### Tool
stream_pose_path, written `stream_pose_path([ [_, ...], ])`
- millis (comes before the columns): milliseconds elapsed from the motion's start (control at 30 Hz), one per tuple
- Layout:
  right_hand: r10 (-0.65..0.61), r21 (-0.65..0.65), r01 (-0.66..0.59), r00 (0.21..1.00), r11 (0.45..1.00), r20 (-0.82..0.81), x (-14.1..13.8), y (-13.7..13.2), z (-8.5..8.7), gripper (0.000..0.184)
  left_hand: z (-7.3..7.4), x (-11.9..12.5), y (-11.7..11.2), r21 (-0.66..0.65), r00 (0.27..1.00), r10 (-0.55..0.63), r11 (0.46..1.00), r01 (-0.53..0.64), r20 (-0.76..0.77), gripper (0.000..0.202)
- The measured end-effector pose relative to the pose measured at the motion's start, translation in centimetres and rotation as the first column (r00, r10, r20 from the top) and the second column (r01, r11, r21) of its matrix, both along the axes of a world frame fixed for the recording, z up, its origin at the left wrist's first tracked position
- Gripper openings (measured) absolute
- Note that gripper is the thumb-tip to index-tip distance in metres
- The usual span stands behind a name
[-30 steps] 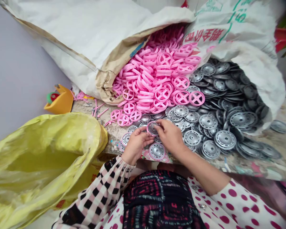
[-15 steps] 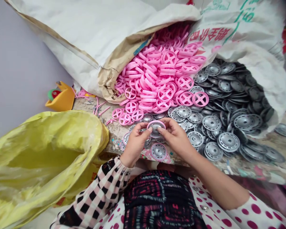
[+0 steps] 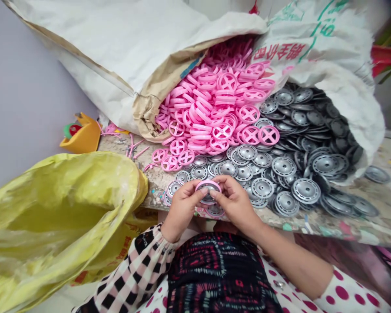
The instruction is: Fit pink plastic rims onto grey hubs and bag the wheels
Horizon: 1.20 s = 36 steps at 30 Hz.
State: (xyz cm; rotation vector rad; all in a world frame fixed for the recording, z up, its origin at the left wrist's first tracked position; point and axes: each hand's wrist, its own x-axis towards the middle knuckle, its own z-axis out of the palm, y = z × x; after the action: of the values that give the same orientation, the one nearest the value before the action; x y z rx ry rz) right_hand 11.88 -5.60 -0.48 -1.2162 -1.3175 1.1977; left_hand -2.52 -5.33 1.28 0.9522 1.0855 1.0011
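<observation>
Our left-hand fingers (image 3: 192,189) and right-hand fingers (image 3: 222,186) pinch a pink plastic ring (image 3: 208,182) on a round grey disc (image 3: 207,190); a large pink heap (image 3: 208,108) and grey heap (image 3: 299,130) remain.

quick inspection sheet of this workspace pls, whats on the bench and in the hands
surface: worn, stained workbench, heavily covered with parts.
job's things: pink ring around a grey disc, held up over the bench; pink spoked wheels spilling from a white sack; grey ribbed discs spilling from a printed sack.
clutter: pink plastic runners; orange plastic piece.
hands: left hand and right hand both pinch the ring.
cables: nothing seen.
surroundings: yellow plastic bag at left; pale wall; blurred red object at upper right.
</observation>
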Motion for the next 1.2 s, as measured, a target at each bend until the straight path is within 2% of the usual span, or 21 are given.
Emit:
stream_pose_path([
  [67, 0.019, 0.013, -0.020, 0.998, 1.000, 0.060, -0.6, -0.2, -0.5, 0.019, 0.1, -0.9, -0.2, -0.006, 1.000, 0.006, 1.000, -0.006, -0.029, 0.025],
  [167, 0.169, -0.010, -0.171, 0.962, 0.985, 0.215, -0.8, 0.5, -0.5, 0.023, 0.4, -3.3, 0.2, -0.020, 0.997, 0.042, 0.999, -0.044, -0.070, 0.028],
  [233, 0.199, 0.046, -0.231, 0.908, 0.972, 0.368, -0.7, 1.8, -0.1, 0.025, 0.7, -5.5, 0.9, 0.038, 0.977, 0.133, 0.991, -0.128, -0.170, 0.032],
  [267, 0.172, 0.103, -0.245, 0.871, 0.964, 0.461, -0.6, 2.6, 0.1, 0.024, 0.8, -6.7, 1.4, 0.098, 0.946, 0.195, 0.980, -0.175, -0.257, 0.035],
  [300, 0.131, 0.162, -0.261, 0.821, 0.952, 0.556, -0.7, 3.5, 0.3, 0.024, 0.9, -7.7, 2.0, 0.171, 0.889, 0.264, 0.962, -0.214, -0.374, 0.038],
  [333, 0.089, 0.206, -0.287, 0.756, 0.935, 0.648, -0.8, 4.3, 0.6, 0.023, 0.9, -8.7, 2.5, 0.242, 0.794, 0.319, 0.945, -0.221, -0.517, 0.040],
  [367, 0.052, 0.232, -0.318, 0.680, 0.919, 0.731, -1.1, 5.2, 0.7, 0.023, 0.8, -9.5, 3.0, 0.290, 0.664, 0.346, 0.936, -0.199, -0.663, 0.041],
  [433, -0.015, 0.247, -0.373, 0.527, 0.894, 0.850, -2.0, 6.8, 0.9, 0.025, 0.4, -10.6, 3.8, 0.313, 0.391, 0.338, 0.941, -0.130, -0.856, 0.041],
  [467, -0.049, 0.255, -0.391, 0.464, 0.884, 0.884, -2.6, 7.4, 0.9, 0.025, 0.0, -10.8, 4.1, 0.297, 0.290, 0.314, 0.949, -0.103, -0.904, 0.040],
  [500, -0.084, 0.263, -0.403, 0.412, 0.876, 0.908, -3.3, 8.0, 0.9, 0.026, -0.3, -10.9, 4.4, 0.281, 0.225, 0.292, 0.956, -0.080, -0.930, 0.039],
  [600, -0.162, 0.277, -0.399, 0.298, 0.874, 0.941, -5.0, 9.3, 0.5, 0.028, -1.3, -10.8, 4.8, 0.242, 0.115, 0.237, 0.970, 0.030, -0.965, 0.037],
  [700, -0.177, 0.269, -0.416, 0.247, 0.869, 0.953, -5.9, 10.2, 0.0, 0.027, -1.7, -10.5, 4.7, 0.169, -0.022, 0.173, 0.977, 0.133, -0.985, 0.040],
  [800, -0.179, 0.285, -0.457, 0.260, 0.843, 0.949, -5.7, 10.7, -0.4, 0.029, -0.9, -10.1, 4.1, 0.107, -0.138, 0.131, 0.980, 0.165, -0.982, 0.043],
  [900, -0.187, 0.327, -0.475, 0.318, 0.817, 0.929, -4.9, 10.7, -0.7, 0.029, 0.7, -9.5, 3.3, 0.110, -0.196, 0.153, 0.971, 0.212, -0.969, 0.043],
  [967, -0.182, 0.358, -0.482, 0.374, 0.800, 0.910, -4.4, 10.2, -0.7, 0.026, 1.7, -9.1, 2.9, 0.142, -0.185, 0.188, 0.961, 0.236, -0.965, 0.041],
  [1000, -0.176, 0.378, -0.486, 0.411, 0.788, 0.895, -4.2, 9.8, -0.6, 0.025, 2.1, -8.9, 2.8, 0.178, -0.154, 0.217, 0.956, 0.235, -0.964, 0.039],
  [1033, -0.172, 0.405, -0.489, 0.454, 0.773, 0.874, -4.0, 9.2, -0.5, 0.025, 2.3, -8.8, 2.8, 0.231, -0.096, 0.256, 0.948, 0.218, -0.962, 0.039],
  [1067, -0.167, 0.438, -0.493, 0.501, 0.751, 0.849, -3.9, 8.5, -0.3, 0.025, 2.5, -8.6, 2.8, 0.292, -0.001, 0.296, 0.940, 0.177, -0.955, 0.039],
  [1100, -0.163, 0.474, -0.500, 0.545, 0.725, 0.823, -3.9, 7.8, -0.1, 0.026, 2.4, -8.3, 2.8, 0.335, 0.141, 0.319, 0.936, 0.106, -0.937, 0.041],
  [1133, -0.155, 0.503, -0.514, 0.576, 0.695, 0.803, -3.9, 7.0, 0.1, 0.028, 2.3, -8.0, 2.9, 0.333, 0.330, 0.311, 0.943, 0.011, -0.891, 0.043],
  [1200, -0.130, 0.540, -0.555, 0.611, 0.632, 0.781, -3.9, 5.5, 0.4, 0.033, 1.9, -7.4, 2.9, 0.148, 0.741, 0.215, 0.977, -0.157, -0.636, 0.044],
])
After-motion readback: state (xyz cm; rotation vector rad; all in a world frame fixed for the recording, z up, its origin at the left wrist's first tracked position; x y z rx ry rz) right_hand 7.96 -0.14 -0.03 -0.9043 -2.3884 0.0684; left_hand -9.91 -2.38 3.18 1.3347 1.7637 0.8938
